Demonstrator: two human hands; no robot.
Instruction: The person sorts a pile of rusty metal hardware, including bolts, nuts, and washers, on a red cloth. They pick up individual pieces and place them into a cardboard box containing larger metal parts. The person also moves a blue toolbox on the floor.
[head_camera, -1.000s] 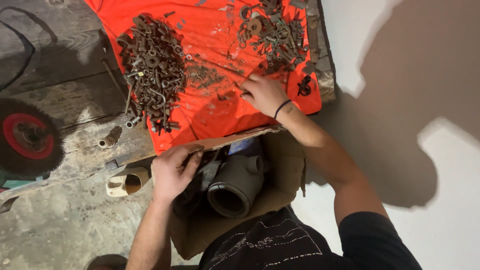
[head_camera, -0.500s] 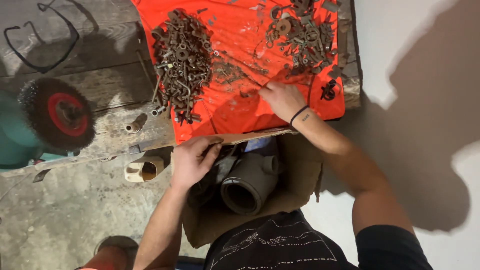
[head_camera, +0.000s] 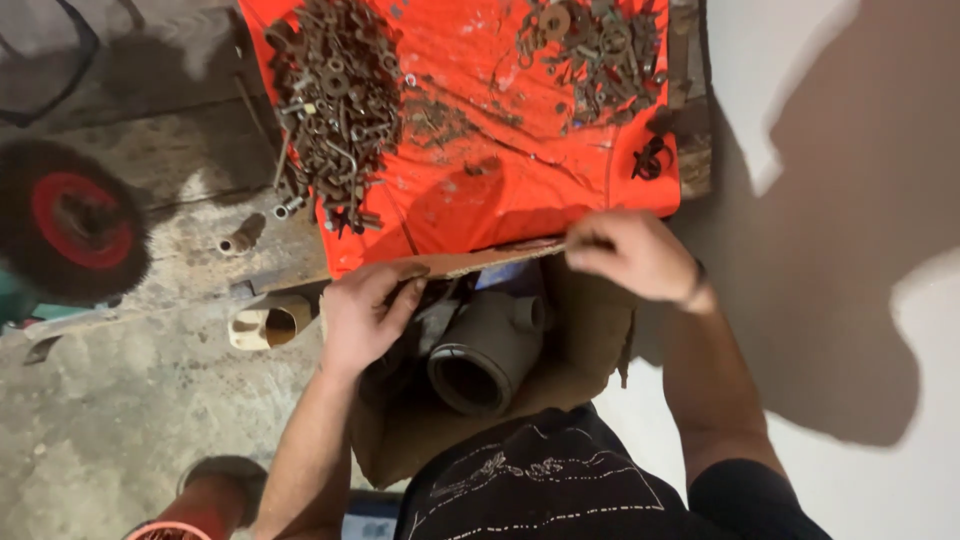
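My left hand (head_camera: 360, 315) grips the near left flap of an open cardboard box (head_camera: 590, 340) on my lap. Inside the box lies a grey plastic pipe fitting (head_camera: 485, 350) among dark parts. My right hand (head_camera: 635, 255) hovers over the box's right side, its fingers pinched on a small dark piece that I cannot make out clearly. Beyond the box an orange cloth (head_camera: 500, 190) covers a wooden bench and carries a big pile of rusty bolts and nuts (head_camera: 335, 100) on the left and a smaller pile of rusty washers and parts (head_camera: 595, 50) on the right.
A wire wheel brush with a red hub (head_camera: 70, 220) sits at the left of the wooden bench (head_camera: 180, 200). A short metal sleeve (head_camera: 240, 240) lies on the wood. A cream plastic fitting (head_camera: 265, 322) hangs below the bench edge. A white wall (head_camera: 880, 150) stands to the right.
My right hand has left the orange cloth and drawn back toward me, over the box's right side. My left hand stays on the box flap. The view has shifted slightly.
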